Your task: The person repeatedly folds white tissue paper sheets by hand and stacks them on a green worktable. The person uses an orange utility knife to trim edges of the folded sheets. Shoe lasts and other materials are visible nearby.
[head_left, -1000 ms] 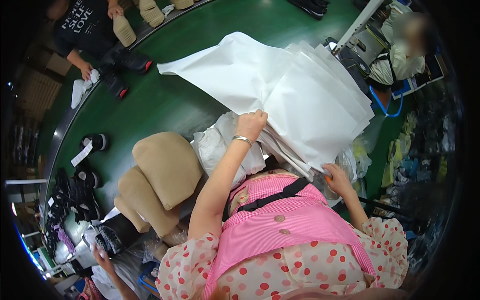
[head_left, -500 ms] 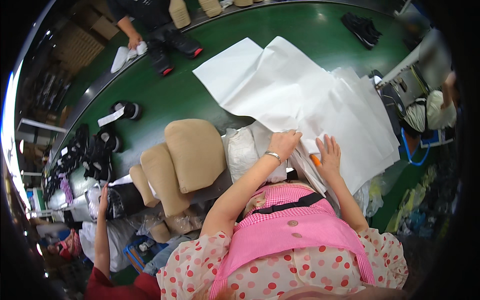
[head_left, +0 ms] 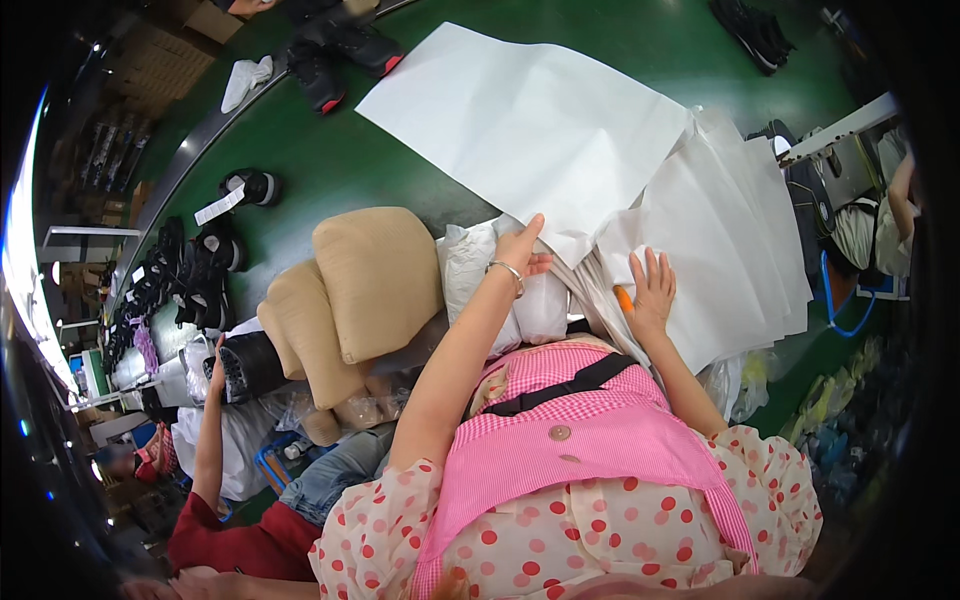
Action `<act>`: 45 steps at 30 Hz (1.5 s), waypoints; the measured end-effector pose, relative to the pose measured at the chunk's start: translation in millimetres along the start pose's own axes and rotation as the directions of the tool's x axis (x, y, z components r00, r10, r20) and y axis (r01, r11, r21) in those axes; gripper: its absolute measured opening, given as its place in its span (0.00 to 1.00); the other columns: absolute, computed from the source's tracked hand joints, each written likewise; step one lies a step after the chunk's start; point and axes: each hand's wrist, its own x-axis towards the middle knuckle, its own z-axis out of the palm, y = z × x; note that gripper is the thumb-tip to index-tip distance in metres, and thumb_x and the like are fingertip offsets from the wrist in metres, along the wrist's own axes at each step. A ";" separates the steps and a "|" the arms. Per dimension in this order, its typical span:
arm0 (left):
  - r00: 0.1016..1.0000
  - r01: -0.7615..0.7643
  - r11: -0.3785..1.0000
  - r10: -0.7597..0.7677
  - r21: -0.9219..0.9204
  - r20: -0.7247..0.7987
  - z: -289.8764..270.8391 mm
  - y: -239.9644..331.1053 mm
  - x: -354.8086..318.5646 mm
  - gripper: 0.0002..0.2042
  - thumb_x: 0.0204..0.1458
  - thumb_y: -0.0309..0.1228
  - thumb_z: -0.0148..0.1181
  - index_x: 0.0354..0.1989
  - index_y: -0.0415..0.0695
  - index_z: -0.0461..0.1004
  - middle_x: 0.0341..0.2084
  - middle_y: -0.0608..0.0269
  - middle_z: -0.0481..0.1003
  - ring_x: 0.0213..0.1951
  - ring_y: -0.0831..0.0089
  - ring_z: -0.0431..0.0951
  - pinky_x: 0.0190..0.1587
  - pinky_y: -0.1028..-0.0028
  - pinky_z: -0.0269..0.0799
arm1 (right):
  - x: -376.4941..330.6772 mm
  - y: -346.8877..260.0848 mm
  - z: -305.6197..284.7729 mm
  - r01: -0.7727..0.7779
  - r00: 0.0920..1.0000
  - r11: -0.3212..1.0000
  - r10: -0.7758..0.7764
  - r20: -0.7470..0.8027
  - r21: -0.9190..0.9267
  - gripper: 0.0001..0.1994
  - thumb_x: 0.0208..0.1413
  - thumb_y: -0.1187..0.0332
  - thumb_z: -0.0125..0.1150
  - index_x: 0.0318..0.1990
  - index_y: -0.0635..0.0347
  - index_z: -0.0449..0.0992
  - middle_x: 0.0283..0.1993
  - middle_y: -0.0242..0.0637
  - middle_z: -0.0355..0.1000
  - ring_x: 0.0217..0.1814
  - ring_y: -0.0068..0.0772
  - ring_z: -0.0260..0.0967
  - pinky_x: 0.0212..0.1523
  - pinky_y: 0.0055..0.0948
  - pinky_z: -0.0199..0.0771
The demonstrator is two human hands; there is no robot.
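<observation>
My left hand, with a metal bracelet at its wrist, is at the near edge of a large white paper sheet. Its thumb and fingers are apart, and I see no firm grip on the sheet. On the fanned stack of white paper rests my right hand, flat with fingers spread. Something orange covers or lies along its thumb. The loose sheet overlaps the stack's left side and reaches out over the green table. White wrapped bundles lie just left of my left hand.
Tan padded forms are piled at left. Black shoes stand at the far side, more at the left and a pair far right. A co-worker's hand touches a black item. A pale metal bar juts in at right.
The top sheet has swung left and away from me, now lying flatter across the table. My left hand moved left and its pinch opened. The right hand stays on the stack.
</observation>
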 end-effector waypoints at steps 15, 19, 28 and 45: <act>0.806 -0.592 0.797 0.581 -0.121 -0.112 -46.9 46.2 -50.1 0.10 0.58 0.34 0.56 0.31 0.41 0.76 0.21 0.73 0.70 0.24 0.86 0.65 0.28 0.82 0.63 | 26.5 -2.9 9.4 -0.121 0.990 0.993 0.121 -0.067 -0.006 0.29 0.54 0.52 0.56 0.63 0.46 0.62 0.70 0.39 0.50 0.73 0.49 0.39 0.68 0.53 0.37; 0.800 -0.591 0.753 0.594 -0.288 -0.088 -47.2 84.9 -141.9 0.09 0.58 0.34 0.56 0.34 0.41 0.75 0.24 0.76 0.70 0.25 0.88 0.65 0.28 0.82 0.62 | 28.9 -1.4 12.5 -0.128 0.990 0.991 0.125 -0.070 -0.032 0.29 0.53 0.54 0.58 0.63 0.48 0.62 0.70 0.40 0.51 0.73 0.49 0.40 0.68 0.52 0.38; 0.762 -0.476 0.719 0.625 -0.506 0.171 -84.1 77.5 -231.8 0.11 0.60 0.30 0.50 0.45 0.35 0.71 0.40 0.63 0.75 0.41 0.78 0.75 0.45 0.76 0.70 | 89.2 -63.6 -63.6 0.169 0.977 0.930 -0.115 -0.180 0.327 0.39 0.46 0.59 0.67 0.64 0.63 0.56 0.68 0.47 0.52 0.70 0.47 0.48 0.66 0.42 0.48; 0.736 -0.558 0.647 0.676 -0.520 0.052 -171.8 20.4 -315.3 0.17 0.55 0.35 0.49 0.44 0.32 0.71 0.36 0.51 0.77 0.37 0.71 0.77 0.39 0.75 0.73 | 99.6 -68.7 -136.1 -0.352 0.835 0.554 -0.179 0.520 0.754 0.16 0.52 0.70 0.61 0.49 0.63 0.75 0.47 0.35 0.74 0.51 0.24 0.68 0.54 0.26 0.66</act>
